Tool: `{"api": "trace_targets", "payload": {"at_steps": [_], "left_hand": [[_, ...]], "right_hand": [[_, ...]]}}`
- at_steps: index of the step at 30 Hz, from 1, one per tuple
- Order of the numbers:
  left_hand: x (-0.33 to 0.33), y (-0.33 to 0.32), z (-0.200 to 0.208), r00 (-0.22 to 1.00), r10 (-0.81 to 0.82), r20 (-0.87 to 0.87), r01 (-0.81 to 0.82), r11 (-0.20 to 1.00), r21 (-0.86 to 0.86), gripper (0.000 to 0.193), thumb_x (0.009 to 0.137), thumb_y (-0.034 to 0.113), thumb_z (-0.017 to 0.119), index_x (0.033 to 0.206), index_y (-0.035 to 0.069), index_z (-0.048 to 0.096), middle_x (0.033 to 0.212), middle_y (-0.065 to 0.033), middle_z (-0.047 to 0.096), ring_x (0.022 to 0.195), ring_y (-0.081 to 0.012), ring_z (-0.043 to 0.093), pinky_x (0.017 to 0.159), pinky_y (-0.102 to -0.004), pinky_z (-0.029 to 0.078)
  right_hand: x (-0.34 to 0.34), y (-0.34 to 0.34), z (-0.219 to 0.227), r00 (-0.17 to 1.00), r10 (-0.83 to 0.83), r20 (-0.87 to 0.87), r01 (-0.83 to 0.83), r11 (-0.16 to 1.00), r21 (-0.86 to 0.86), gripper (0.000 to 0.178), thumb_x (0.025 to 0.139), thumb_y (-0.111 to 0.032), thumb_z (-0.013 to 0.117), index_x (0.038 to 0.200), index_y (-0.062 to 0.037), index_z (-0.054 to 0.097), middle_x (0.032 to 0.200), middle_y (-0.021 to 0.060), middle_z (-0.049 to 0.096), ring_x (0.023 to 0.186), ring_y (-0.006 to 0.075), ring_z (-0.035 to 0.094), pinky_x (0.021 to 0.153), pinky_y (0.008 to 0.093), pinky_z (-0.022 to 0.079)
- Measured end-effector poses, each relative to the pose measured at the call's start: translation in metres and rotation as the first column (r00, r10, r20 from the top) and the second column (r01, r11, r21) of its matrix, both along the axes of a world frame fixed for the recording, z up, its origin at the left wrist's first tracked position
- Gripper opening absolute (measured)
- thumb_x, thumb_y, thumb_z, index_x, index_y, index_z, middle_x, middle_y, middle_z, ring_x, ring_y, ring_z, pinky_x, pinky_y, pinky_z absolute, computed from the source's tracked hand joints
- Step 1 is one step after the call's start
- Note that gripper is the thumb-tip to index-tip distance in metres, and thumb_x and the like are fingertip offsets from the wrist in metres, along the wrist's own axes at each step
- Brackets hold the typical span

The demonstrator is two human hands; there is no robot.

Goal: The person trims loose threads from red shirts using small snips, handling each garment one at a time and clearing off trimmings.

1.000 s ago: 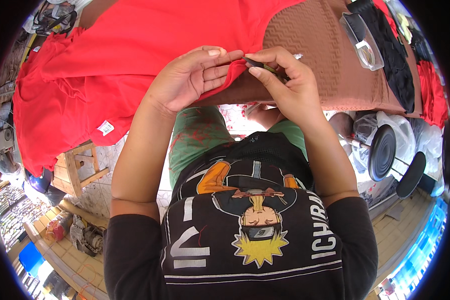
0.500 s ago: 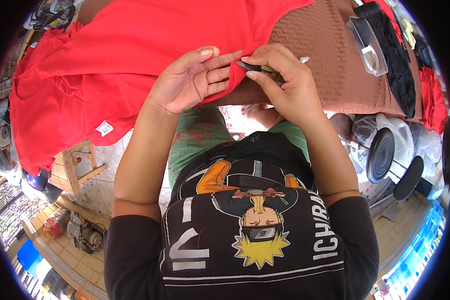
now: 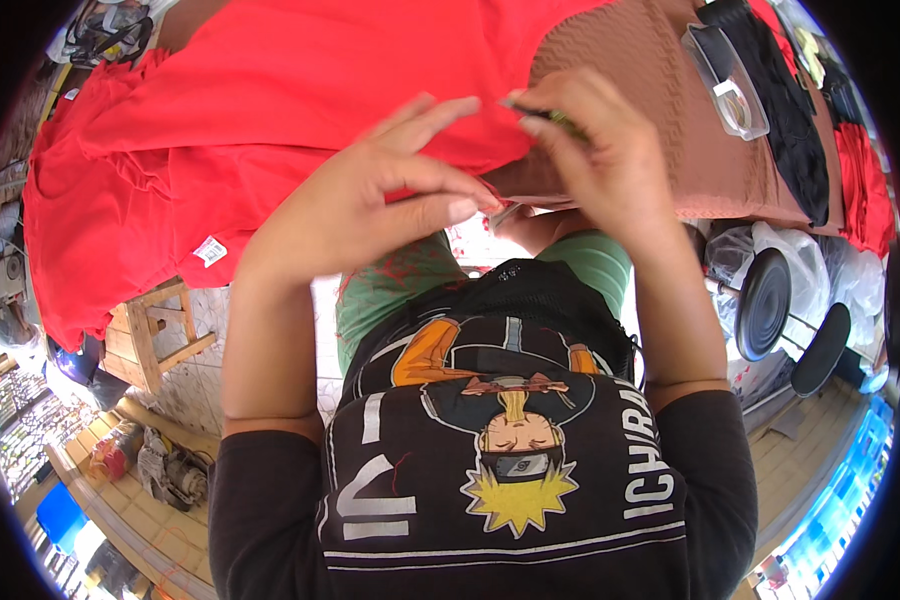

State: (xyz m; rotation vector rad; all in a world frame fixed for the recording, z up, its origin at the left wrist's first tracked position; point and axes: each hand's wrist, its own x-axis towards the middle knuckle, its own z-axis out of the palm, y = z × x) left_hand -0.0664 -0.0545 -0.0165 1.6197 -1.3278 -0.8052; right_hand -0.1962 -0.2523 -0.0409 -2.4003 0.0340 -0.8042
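Note:
Red fabric (image 3: 300,90), a large garment-like piece with a white tag (image 3: 209,251), spreads over the brown-covered table. My left hand (image 3: 380,200) is palm down at the fabric's near edge. Its thumb and forefinger come together in a pinch by a reddish bit of edge, while the other fingers stretch forward; what the pinch holds is too small to name. Off to its right, my right hand (image 3: 605,140) is closed round small thread snips (image 3: 555,119) with dark blades and an olive handle. Their tip points left, over the red fabric.
A clear plastic box (image 3: 735,95) lies beside black cloth (image 3: 775,115) on the table's right. More red cloth (image 3: 863,190) hangs farther right. Below stand a round black pad (image 3: 763,304) and plastic bags (image 3: 785,255). A wooden stool (image 3: 135,340) is at lower left.
My left hand has turned from palm up, with the fabric edge across its fingers, to palm down and pinching. My right hand has drawn the snips slightly up and right, away from the fabric edge.

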Motion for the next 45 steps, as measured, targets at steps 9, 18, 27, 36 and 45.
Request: {"api": "trace_targets", "payload": {"at_steps": [9,18,27,36,45], "left_hand": [[-0.007,0.022,0.061,0.916,0.006,0.401,-0.049,0.994,0.099,0.013,0.076,0.008,0.069,0.089,0.008,0.07,0.121,-0.0082,0.06,0.122,-0.025,0.049,0.108,-0.0467,0.023],[-0.016,0.019,0.062,0.931,0.044,0.363,-0.077,0.994,0.077,0.018,0.08,0.004,0.066,0.097,0.008,0.068,0.084,-0.003,0.071,0.092,-0.0164,0.066,0.11,-0.0498,0.02],[-0.019,0.015,0.055,0.929,0.082,0.361,-0.124,0.988,0.096,0.021,0.081,0.018,0.07,0.1,0.011,0.068,0.082,0.0,0.071,0.086,-0.0173,0.067,0.105,-0.0477,0.031],[-0.047,-0.045,-0.023,0.754,0.313,0.577,-0.233,0.949,-0.21,0.038,0.078,0.006,0.068,0.115,0.005,0.058,0.106,-0.0103,0.064,0.102,-0.0269,0.06,0.095,-0.0352,0.043],[-0.01,-0.069,-0.063,0.825,0.452,-0.339,-0.49,0.871,-0.031,0.034,0.085,-0.003,0.058,0.119,0.0,0.055,0.111,-0.0092,0.063,0.102,-0.013,0.059,0.088,-0.025,0.047]], "right_hand": [[-0.028,-0.037,0.062,0.983,-0.075,-0.167,0.041,0.979,-0.2,0.031,0.082,-0.004,0.067,0.112,-0.0063,0.062,0.093,0.0037,0.06,0.078,0.0132,0.057,0.072,0.0257,0.049],[-0.038,-0.036,0.095,0.945,-0.317,0.082,0.327,0.918,-0.226,0.021,0.08,0.006,0.064,0.1,0.0028,0.059,0.086,0.0062,0.063,0.075,0.0113,0.061,0.066,0.0222,0.047],[-0.058,-0.15,0.054,0.998,-0.057,0.013,0.054,0.978,0.203,0.023,0.079,0.007,0.064,0.101,0.0032,0.058,0.092,0.0076,0.065,0.076,0.0105,0.062,0.065,0.0216,0.049],[-0.036,-0.073,0.03,0.96,-0.163,-0.229,0.177,0.984,0.038,0.019,0.084,-0.013,0.065,0.101,-0.0054,0.065,0.092,0.0085,0.065,0.079,0.0224,0.062,0.071,0.0323,0.049],[-0.01,-0.039,-0.018,0.972,-0.067,-0.227,0.133,0.947,0.292,0.022,0.085,-0.018,0.064,0.102,-0.0049,0.067,0.098,0.0135,0.066,0.091,0.0299,0.064,0.079,0.0363,0.049]]}}
